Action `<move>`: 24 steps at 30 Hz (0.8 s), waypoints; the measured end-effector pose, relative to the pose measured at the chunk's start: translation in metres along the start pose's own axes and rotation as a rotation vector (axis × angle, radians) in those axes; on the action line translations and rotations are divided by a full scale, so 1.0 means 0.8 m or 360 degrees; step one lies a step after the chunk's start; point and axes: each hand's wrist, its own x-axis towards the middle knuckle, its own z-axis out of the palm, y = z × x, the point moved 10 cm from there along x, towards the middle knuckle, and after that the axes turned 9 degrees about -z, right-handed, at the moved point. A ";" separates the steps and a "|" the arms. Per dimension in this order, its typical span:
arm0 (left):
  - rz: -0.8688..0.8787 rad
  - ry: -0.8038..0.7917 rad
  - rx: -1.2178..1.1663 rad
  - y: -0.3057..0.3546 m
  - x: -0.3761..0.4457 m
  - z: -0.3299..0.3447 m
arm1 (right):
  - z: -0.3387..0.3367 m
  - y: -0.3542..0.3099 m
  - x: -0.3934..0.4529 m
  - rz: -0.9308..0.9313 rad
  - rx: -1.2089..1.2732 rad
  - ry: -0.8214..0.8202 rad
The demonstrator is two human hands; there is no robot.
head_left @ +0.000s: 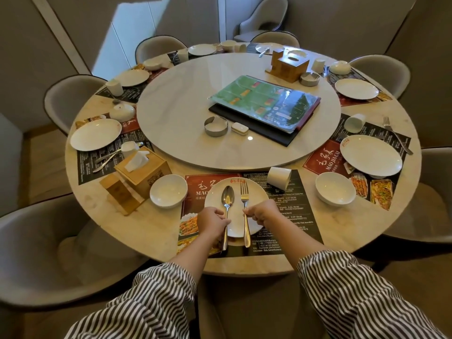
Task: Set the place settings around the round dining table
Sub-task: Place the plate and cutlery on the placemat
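At the table's near edge a white plate [254, 199] sits on a printed placemat [291, 216]. A spoon [227, 199] and a fork [245, 204] lie side by side across the plate, handles toward me. My left hand [212, 222] pinches the spoon's handle. My right hand [263, 212] pinches the fork's handle. A white bowl [168, 190] stands left of the plate. A white cup [278, 178] lies on its side behind the plate to the right.
Other settings with plates, bowls and cups ring the round table [117, 231]. A wooden tissue box [141, 171] stands at near left. The lazy Susan [176, 111] carries menus [266, 104], ashtrays and another tissue box [289, 66]. Grey chairs surround the table.
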 end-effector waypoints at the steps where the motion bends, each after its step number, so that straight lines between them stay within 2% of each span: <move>1: 0.0006 -0.0003 -0.0001 0.001 0.000 0.000 | 0.001 0.000 0.001 0.0001 -0.0013 0.0020; 9: -0.0008 -0.0016 -0.0066 0.001 0.006 0.003 | 0.010 0.005 0.013 0.0040 -0.0054 0.0040; 13: -0.0030 -0.0013 -0.0076 -0.001 0.008 0.006 | 0.018 0.018 0.010 0.0172 0.0060 -0.0074; 19: -0.0039 -0.0007 -0.0072 -0.002 0.010 0.007 | 0.006 0.015 0.014 -0.0001 -0.0196 0.0185; 24: -0.0031 -0.0010 -0.0055 -0.004 0.010 0.009 | 0.000 0.010 0.010 -0.0079 -0.0262 0.0271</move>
